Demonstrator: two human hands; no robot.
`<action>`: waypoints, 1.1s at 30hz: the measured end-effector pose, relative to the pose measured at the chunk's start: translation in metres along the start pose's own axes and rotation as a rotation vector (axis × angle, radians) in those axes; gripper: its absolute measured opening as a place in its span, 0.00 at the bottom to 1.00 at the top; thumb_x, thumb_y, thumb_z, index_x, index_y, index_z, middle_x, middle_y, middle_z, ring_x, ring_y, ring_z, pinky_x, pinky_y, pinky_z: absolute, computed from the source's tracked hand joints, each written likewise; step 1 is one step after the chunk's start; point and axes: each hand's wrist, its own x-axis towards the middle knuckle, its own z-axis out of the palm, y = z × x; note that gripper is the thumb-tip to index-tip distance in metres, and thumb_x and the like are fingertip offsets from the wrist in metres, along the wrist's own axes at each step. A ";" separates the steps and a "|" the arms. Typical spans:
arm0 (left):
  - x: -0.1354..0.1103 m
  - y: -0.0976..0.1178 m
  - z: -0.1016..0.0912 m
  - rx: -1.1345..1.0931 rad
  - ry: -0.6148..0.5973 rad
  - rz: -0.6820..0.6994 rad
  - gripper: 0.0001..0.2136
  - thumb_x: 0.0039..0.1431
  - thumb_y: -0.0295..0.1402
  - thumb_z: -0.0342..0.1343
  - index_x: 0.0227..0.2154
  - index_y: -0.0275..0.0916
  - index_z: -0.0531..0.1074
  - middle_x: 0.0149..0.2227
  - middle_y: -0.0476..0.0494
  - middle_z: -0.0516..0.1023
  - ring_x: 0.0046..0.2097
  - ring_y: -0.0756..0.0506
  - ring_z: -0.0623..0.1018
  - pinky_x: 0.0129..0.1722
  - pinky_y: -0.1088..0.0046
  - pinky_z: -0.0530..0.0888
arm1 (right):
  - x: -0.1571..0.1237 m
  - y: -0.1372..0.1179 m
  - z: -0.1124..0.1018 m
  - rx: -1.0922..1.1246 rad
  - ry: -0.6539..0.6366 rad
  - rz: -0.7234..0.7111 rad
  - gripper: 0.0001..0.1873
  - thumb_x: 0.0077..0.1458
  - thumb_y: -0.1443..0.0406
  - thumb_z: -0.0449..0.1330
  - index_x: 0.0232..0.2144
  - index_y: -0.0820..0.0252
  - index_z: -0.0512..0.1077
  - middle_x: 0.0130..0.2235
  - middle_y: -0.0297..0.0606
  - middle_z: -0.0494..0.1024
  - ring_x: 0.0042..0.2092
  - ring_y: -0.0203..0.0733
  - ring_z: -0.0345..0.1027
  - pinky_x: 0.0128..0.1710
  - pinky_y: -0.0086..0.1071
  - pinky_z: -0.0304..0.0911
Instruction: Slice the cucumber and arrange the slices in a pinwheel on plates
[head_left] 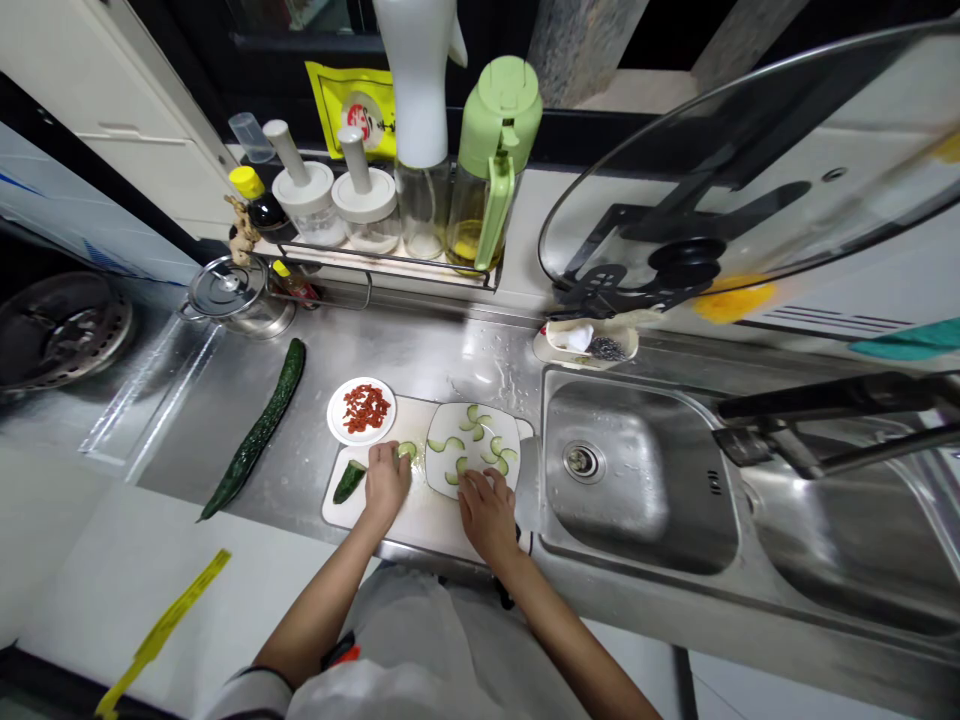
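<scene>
My left hand (386, 487) rests on the white cutting board (424, 525), its fingers bent around a few cucumber slices (406, 450). Left of it lies a cut cucumber piece (349, 482). Over the front edge of a white square plate (441, 430), my right hand (489, 512) has its fingertips closed on a thin cucumber slice (460, 465). Several half-moon slices are laid out on that plate in small groups. A small round white plate (335, 418) with chopped red bits (366, 407) stands behind my left hand, partly over the board.
A whole cucumber (259, 435) lies on the steel counter at left, near a lidded pot (244, 295). A rack (390, 262) holds jars and a green-topped oil bottle (487, 170). At right are the sink (637, 490) and a large glass lid (750, 170).
</scene>
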 end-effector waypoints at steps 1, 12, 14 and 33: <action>0.001 0.003 0.000 0.016 -0.008 -0.015 0.13 0.57 0.33 0.51 0.45 0.34 0.69 0.44 0.35 0.68 0.43 0.41 0.72 0.45 0.63 0.70 | -0.002 0.000 0.000 0.005 -0.006 0.005 0.14 0.59 0.67 0.54 0.47 0.56 0.71 0.48 0.40 0.73 0.53 0.52 0.54 0.45 0.41 0.52; 0.007 0.005 -0.002 -0.022 -0.017 -0.039 0.04 0.54 0.30 0.52 0.34 0.39 0.68 0.34 0.43 0.71 0.38 0.44 0.72 0.40 0.68 0.68 | -0.013 -0.003 0.001 0.005 -0.004 0.014 0.13 0.59 0.65 0.54 0.45 0.54 0.72 0.46 0.40 0.74 0.54 0.51 0.53 0.45 0.40 0.53; 0.007 0.004 0.000 -0.063 -0.032 -0.057 0.04 0.54 0.30 0.51 0.32 0.39 0.68 0.31 0.45 0.72 0.35 0.45 0.72 0.38 0.69 0.67 | -0.014 -0.004 0.001 0.007 -0.003 0.016 0.13 0.59 0.65 0.53 0.45 0.54 0.73 0.45 0.40 0.74 0.54 0.51 0.54 0.44 0.40 0.53; -0.001 0.002 -0.027 -0.609 -0.451 -0.103 0.15 0.46 0.45 0.62 0.28 0.36 0.76 0.24 0.49 0.75 0.26 0.51 0.70 0.29 0.76 0.66 | 0.032 -0.027 0.008 0.235 -0.080 0.050 0.16 0.58 0.66 0.53 0.48 0.54 0.71 0.46 0.39 0.75 0.51 0.47 0.57 0.47 0.39 0.54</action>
